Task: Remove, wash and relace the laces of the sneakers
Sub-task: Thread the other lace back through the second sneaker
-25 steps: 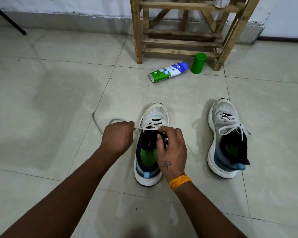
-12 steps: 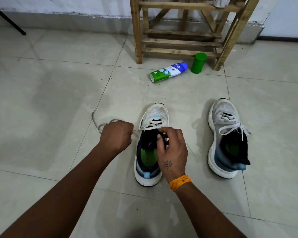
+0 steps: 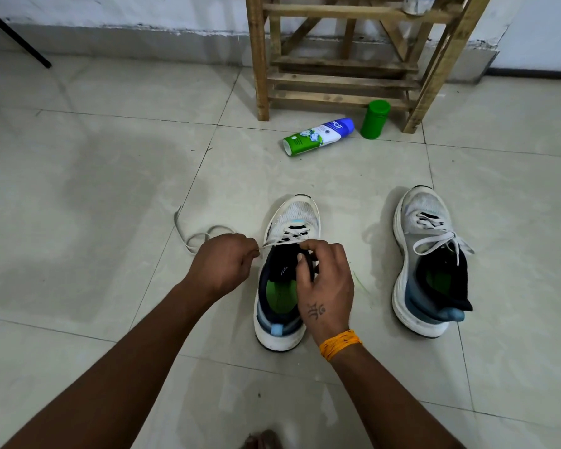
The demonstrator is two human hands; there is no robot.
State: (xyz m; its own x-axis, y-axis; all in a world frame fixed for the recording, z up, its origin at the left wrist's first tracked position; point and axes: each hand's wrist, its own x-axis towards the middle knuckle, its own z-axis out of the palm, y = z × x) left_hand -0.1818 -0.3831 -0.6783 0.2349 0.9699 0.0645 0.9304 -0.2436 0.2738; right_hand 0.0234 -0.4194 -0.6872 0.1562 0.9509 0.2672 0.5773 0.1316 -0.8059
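Note:
Two white sneakers with blue heels stand on the tiled floor. The left sneaker (image 3: 293,218) sits between my hands, laced only at its lowest eyelets. My left hand (image 3: 222,265) pinches its white lace (image 3: 188,239) just left of the shoe; the loose end loops out over the floor. My right hand (image 3: 326,283) grips the dark tongue and collar at the shoe's right side. The right sneaker (image 3: 426,254) stands apart to the right, laced, with its ends loose.
A white, green and blue bottle (image 3: 318,136) lies on its side beyond the shoes, beside an upright green cylinder (image 3: 374,119). A wooden rack (image 3: 340,53) stands against the far wall. A black rod (image 3: 17,37) slants at the top left.
My left hand has shifted slightly toward me, drawing the lace; the loose loop on the floor has changed shape. My right hand and both sneakers have stayed in place.

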